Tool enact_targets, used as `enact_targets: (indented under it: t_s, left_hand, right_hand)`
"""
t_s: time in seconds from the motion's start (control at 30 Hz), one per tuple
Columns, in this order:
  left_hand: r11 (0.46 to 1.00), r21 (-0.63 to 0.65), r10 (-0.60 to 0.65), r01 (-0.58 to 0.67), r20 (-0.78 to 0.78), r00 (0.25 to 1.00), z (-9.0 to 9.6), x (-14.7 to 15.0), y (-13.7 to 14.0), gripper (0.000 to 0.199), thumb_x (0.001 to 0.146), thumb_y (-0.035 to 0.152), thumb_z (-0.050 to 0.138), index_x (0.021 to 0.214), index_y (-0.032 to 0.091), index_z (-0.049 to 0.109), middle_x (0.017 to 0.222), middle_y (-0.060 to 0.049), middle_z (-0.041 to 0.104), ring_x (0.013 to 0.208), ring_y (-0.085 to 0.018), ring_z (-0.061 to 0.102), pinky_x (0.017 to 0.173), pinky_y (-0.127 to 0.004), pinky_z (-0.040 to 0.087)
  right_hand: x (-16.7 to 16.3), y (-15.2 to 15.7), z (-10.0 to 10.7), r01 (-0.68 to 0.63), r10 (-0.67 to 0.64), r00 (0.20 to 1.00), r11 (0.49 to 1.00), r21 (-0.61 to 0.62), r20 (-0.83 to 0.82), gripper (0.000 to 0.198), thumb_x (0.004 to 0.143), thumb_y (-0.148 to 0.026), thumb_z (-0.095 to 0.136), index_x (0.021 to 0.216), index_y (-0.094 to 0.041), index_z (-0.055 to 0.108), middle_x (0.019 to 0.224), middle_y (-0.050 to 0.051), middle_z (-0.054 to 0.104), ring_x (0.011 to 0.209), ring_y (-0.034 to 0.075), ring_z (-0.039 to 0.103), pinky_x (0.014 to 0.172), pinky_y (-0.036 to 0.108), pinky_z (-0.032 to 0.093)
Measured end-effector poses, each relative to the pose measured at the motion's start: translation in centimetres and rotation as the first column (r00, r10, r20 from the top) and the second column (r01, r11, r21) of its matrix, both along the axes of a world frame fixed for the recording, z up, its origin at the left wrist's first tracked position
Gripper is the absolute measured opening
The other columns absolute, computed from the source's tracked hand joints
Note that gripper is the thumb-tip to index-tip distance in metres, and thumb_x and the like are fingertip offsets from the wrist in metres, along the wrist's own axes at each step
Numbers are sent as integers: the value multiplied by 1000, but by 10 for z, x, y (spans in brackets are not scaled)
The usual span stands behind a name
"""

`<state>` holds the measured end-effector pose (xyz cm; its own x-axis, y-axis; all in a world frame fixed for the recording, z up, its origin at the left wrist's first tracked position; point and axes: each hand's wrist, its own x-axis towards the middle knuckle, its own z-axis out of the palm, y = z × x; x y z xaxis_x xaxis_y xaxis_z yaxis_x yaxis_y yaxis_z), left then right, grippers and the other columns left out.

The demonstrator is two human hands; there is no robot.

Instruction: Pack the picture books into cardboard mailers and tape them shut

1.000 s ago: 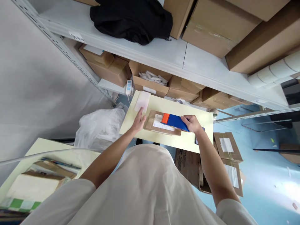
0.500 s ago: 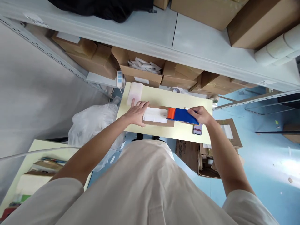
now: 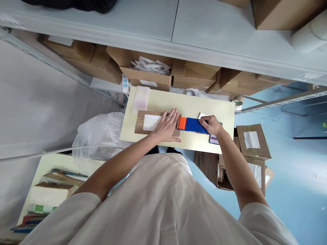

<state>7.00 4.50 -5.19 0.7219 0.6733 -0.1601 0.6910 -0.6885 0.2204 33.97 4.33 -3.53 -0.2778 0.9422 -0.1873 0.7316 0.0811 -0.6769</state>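
Observation:
A flat brown cardboard box (image 3: 139, 123) with a white label (image 3: 150, 122) lies on the pale yellow table (image 3: 168, 98). Pressed flat across its right part is my left hand (image 3: 167, 126), fingers stretched out. My right hand (image 3: 211, 125) is wrapped round the right end of a blue tape dispenser (image 3: 194, 125). The dispenser's orange front (image 3: 182, 123) meets the box's right end, just beside my left fingers. Below my right hand a phone (image 3: 214, 139) is partly covered, and a white paper (image 3: 202, 115) shows behind the dispenser.
A pinkish translucent packet (image 3: 141, 98) lies at the table's back left. Behind the table, under a grey shelf (image 3: 143, 30), stand cardboard boxes, one an open box (image 3: 150, 80) of white pieces. A plastic bag (image 3: 99, 132) is at left, more cartons (image 3: 251, 139) at right.
My left hand has moved right, from the box's left end to its right part. The box has shifted left, and the dispenser now sits at its right end. The view has shifted slightly.

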Motion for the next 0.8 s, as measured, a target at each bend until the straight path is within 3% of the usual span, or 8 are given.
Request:
enact_targets:
  t_s: [0.13, 0.23, 0.3, 0.4, 0.5, 0.57, 0.67, 0.8]
  left_hand:
    - [999, -1, 48, -48, 8, 999, -5, 13, 0, 113, 73, 73, 51, 150, 1, 12, 157, -24, 15, 146, -37, 11, 116, -51, 1]
    - [997, -12, 70, -70, 3, 998, -3, 8, 1, 112, 71, 70, 56, 151, 3, 14, 156, -23, 20, 144, -38, 17, 116, -50, 2]
    - [997, -23, 78, -78, 1, 997, 0, 6, 1, 109, 71, 66, 59, 151, 6, 17, 156, -23, 22, 142, -40, 20, 115, -53, 3]
    - [998, -35, 49, -49, 1, 999, 3, 6, 1, 94, 73, 63, 62, 150, 21, 27, 158, -18, 19, 141, -42, 18, 111, -62, 4]
    - [999, -44, -21, 20, -15, 1000, -2, 7, -1, 67, 81, 55, 59, 142, 35, 41, 159, -11, 17, 142, -41, 16, 108, -66, 5]
    - [998, -52, -21, 18, -45, 999, -10, 6, -3, 55, 85, 50, 55, 138, 36, 47, 159, -10, 19, 141, -40, 18, 107, -67, 7]
    - [997, -77, 1, -6, -64, 998, -19, 4, -6, 61, 81, 57, 57, 136, 31, 50, 158, -13, 20, 139, -42, 20, 106, -69, 6]
    - [995, -101, -12, 8, -38, 999, -25, 1, -6, 66, 74, 59, 64, 133, 31, 53, 158, -11, 20, 138, -43, 20, 107, -68, 5]
  right_hand:
    - [5, -6, -16, 1, -9, 995, 997, -79, -102, 48, 86, -56, 39, 53, -21, 34, 49, -5, 32, 48, 9, 31, 49, 25, 27]
    - [25, -13, -22, 1, -20, 991, 989, -145, -130, 54, 78, -68, 50, 52, -21, 38, 47, -5, 34, 46, 8, 33, 47, 25, 25]
    - [41, -17, -20, 32, -46, 996, 986, -165, -81, 56, 74, -72, 52, 53, -20, 44, 45, -5, 38, 46, 9, 37, 47, 25, 26]
    - [47, -17, -11, 59, -44, 995, 984, -166, 91, 57, 75, -72, 50, 55, -19, 54, 47, -1, 47, 48, 12, 45, 50, 26, 31]
    - [23, -10, 0, 74, -27, 939, 989, -126, 343, 55, 73, -71, 55, 59, -19, 61, 56, 5, 55, 64, 19, 56, 59, 28, 38]
    - [-1, -5, 6, 78, -14, 882, 990, -117, 470, 55, 71, -71, 59, 69, -16, 67, 69, 12, 62, 79, 26, 61, 68, 33, 42]
    - [-30, 0, 10, 63, 48, 819, 983, -173, 572, 62, 74, -71, 55, 85, -12, 70, 85, 20, 66, 89, 33, 62, 75, 40, 43]
    - [-60, 0, 6, 57, 97, 768, 974, -219, 633, 59, 81, -64, 50, 93, -10, 71, 86, 21, 68, 86, 33, 64, 73, 40, 44]
